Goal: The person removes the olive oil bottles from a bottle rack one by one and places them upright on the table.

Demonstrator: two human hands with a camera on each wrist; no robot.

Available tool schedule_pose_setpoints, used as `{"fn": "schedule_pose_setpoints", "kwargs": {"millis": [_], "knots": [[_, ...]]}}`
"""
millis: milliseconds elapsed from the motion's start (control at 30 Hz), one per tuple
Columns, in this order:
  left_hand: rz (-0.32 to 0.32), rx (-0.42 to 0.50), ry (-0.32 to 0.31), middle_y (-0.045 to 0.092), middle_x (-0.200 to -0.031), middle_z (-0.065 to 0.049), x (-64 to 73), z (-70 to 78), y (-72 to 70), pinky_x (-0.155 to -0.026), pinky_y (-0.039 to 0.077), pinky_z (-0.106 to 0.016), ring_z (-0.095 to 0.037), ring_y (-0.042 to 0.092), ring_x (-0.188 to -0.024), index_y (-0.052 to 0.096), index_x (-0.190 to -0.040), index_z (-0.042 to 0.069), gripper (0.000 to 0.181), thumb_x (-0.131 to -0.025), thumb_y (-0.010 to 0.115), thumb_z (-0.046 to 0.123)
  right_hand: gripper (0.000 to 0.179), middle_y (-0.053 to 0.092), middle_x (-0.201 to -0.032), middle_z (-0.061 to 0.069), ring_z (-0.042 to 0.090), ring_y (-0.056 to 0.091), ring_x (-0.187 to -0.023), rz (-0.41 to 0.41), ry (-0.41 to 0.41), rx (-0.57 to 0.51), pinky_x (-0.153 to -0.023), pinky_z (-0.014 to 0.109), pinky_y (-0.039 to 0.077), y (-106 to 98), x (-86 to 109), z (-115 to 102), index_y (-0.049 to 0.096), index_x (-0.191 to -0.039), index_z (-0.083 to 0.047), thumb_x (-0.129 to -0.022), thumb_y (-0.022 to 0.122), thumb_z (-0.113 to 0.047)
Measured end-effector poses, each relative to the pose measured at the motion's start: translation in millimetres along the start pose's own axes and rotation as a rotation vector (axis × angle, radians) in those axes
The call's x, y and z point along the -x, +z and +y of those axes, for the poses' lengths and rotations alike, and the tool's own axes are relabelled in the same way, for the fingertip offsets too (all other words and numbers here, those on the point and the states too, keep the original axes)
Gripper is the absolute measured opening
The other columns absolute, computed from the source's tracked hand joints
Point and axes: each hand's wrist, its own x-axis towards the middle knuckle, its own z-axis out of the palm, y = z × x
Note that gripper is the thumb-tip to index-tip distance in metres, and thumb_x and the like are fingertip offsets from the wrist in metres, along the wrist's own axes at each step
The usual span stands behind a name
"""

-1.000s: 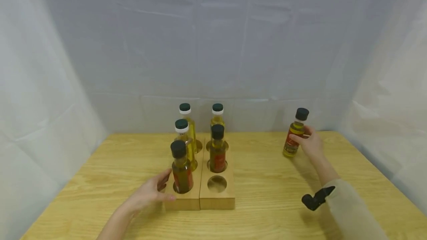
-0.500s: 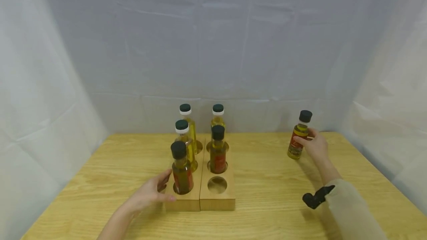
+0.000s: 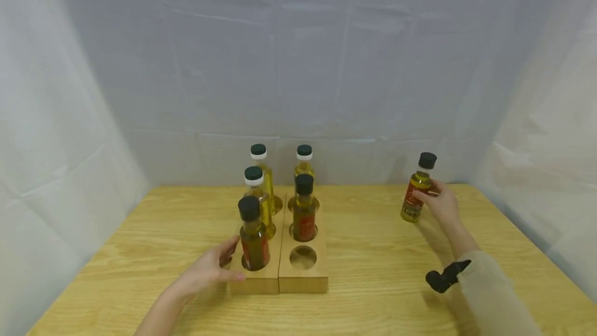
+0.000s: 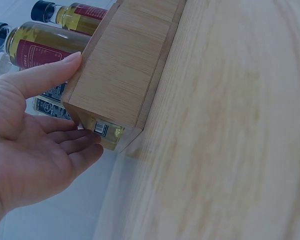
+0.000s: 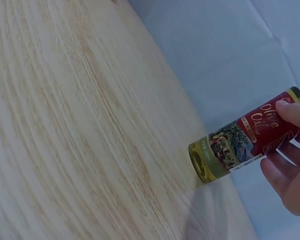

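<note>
My right hand (image 3: 442, 203) holds an olive oil bottle (image 3: 415, 196) around its red label, at the table's far right. The bottle has a black cap and leans slightly, its base close over the tabletop. In the right wrist view, the thumb lies along the label of the bottle (image 5: 242, 137) and the fingers pass behind it. My left hand (image 3: 207, 272) rests at the front left corner of a two-part wooden bottle rack (image 3: 303, 284). In the left wrist view, the thumb touches the rack's (image 4: 122, 65) edge while the relaxed fingers reach along its open side.
The rack bears two black-capped bottles, one front left (image 3: 255, 245) and one middle right (image 3: 304, 222). Three taller green-capped oil bottles (image 3: 264, 204) stand in its other holes. The front right hole (image 3: 303, 257) shows bare. White sheets (image 3: 326, 66) surround the wooden table (image 3: 373, 274).
My right hand and its bottle have shifted a little right and slightly toward me, then nearly stopped. The left hand and the rack have stayed in place.
</note>
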Motion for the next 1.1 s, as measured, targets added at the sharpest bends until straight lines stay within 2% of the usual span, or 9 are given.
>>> {"fn": "schedule_pose_setpoints", "kwargs": {"millis": [233, 333, 400, 500, 600, 733, 833, 933, 1100], "knots": [[0.001, 0.000, -0.006, 0.005, -0.147, -0.034, 0.0, -0.6, 0.6, -0.107, 0.017, -0.057, -0.051, 0.014, -0.131, 0.007, -0.143, -0.013, 0.096, -0.078, 0.073, 0.013, 0.064, 0.041, -0.131, 0.034, 0.046, 0.043, -0.119, -0.039, 0.018, -0.024, -0.097, 0.052, 0.039, -9, 7.9, -3, 0.029, -0.139, 0.010, -0.093, 0.056, -0.025], [0.005, -0.007, -0.004, 0.006, -0.147, -0.034, -0.3, -0.4, 0.6, -0.107, 0.017, -0.057, -0.052, 0.015, -0.131, 0.007, -0.143, -0.012, 0.096, -0.078, 0.073, 0.013, 0.062, 0.043, -0.130, 0.033, 0.043, 0.045, -0.116, -0.019, 0.025, -0.019, -0.094, 0.045, 0.044, -14, 11.5, -8, 0.030, -0.139, 0.010, -0.094, 0.055, -0.025], [0.007, -0.012, -0.002, 0.006, -0.147, -0.034, -0.7, -0.2, 0.4, -0.107, 0.017, -0.057, -0.052, 0.015, -0.131, 0.008, -0.143, -0.012, 0.096, -0.078, 0.073, 0.014, 0.059, 0.046, -0.128, 0.031, 0.034, 0.051, -0.110, 0.021, 0.029, -0.010, -0.087, 0.031, 0.048, -15, 13.7, -12, 0.034, -0.137, 0.010, -0.094, 0.054, -0.025], [0.008, -0.015, -0.004, 0.006, -0.147, -0.034, -1.2, -0.3, 0.0, -0.107, 0.017, -0.058, -0.052, 0.016, -0.131, 0.008, -0.143, -0.011, 0.096, -0.078, 0.073, 0.014, 0.052, 0.052, -0.124, 0.027, 0.008, 0.056, -0.091, 0.095, 0.030, -0.015, -0.074, 0.012, 0.046, -16, 17.0, -19, 0.042, -0.132, 0.009, -0.094, 0.055, -0.024], [0.008, -0.015, -0.004, 0.006, -0.146, -0.034, -1.5, -0.7, 0.0, -0.106, 0.017, -0.058, -0.053, 0.016, -0.130, 0.008, -0.143, -0.011, 0.096, -0.078, 0.073, 0.014, 0.049, 0.054, -0.122, 0.024, -0.009, 0.047, -0.078, 0.128, 0.020, -0.032, -0.070, 0.009, 0.043, -15, 20.3, -27, 0.047, -0.129, 0.007, -0.093, 0.057, -0.026], [0.007, -0.011, 0.001, 0.006, -0.147, -0.034, -1.6, -0.7, 0.8, -0.107, 0.017, -0.058, -0.052, 0.016, -0.131, 0.008, -0.143, -0.012, 0.095, -0.078, 0.073, 0.014, 0.050, 0.057, -0.118, 0.020, -0.008, 0.046, -0.082, 0.087, -0.018, -0.059, -0.073, 0.014, 0.043, -9, 24.1, -38, 0.049, -0.128, 0.005, -0.092, 0.058, -0.029], [0.006, -0.009, 0.000, 0.005, -0.147, -0.033, -1.2, -0.2, 1.4, -0.107, 0.018, -0.057, -0.052, 0.015, -0.131, 0.008, -0.143, -0.012, 0.095, -0.078, 0.073, 0.014, 0.051, 0.058, -0.116, 0.016, -0.007, 0.048, -0.085, 0.046, -0.054, -0.092, -0.074, 0.013, 0.043, -2, 25.7, -46, 0.049, -0.129, 0.004, -0.092, 0.058, -0.030], [0.007, -0.005, -0.003, 0.005, -0.147, -0.033, -1.0, 0.6, 1.4, -0.107, 0.018, -0.058, -0.052, 0.015, -0.131, 0.008, -0.143, -0.012, 0.096, -0.078, 0.073, 0.014, 0.050, 0.059, -0.117, 0.019, -0.009, 0.050, -0.084, 0.010, -0.099, -0.124, -0.074, 0.011, 0.045, 7, 26.7, -54, 0.050, -0.129, 0.004, -0.092, 0.059, -0.028], [0.011, 0.001, -0.013, 0.005, -0.148, -0.033, -1.1, 1.3, 1.3, -0.107, 0.019, -0.057, -0.051, 0.015, -0.131, 0.008, -0.143, -0.011, 0.096, -0.078, 0.074, 0.014, 0.054, 0.055, -0.122, 0.020, -0.002, 0.053, -0.092, -0.112, -0.125, -0.159, -0.080, 0.017, 0.048, 23, 27.6, -70, 0.046, -0.133, 0.000, -0.091, 0.059, -0.032]]}}
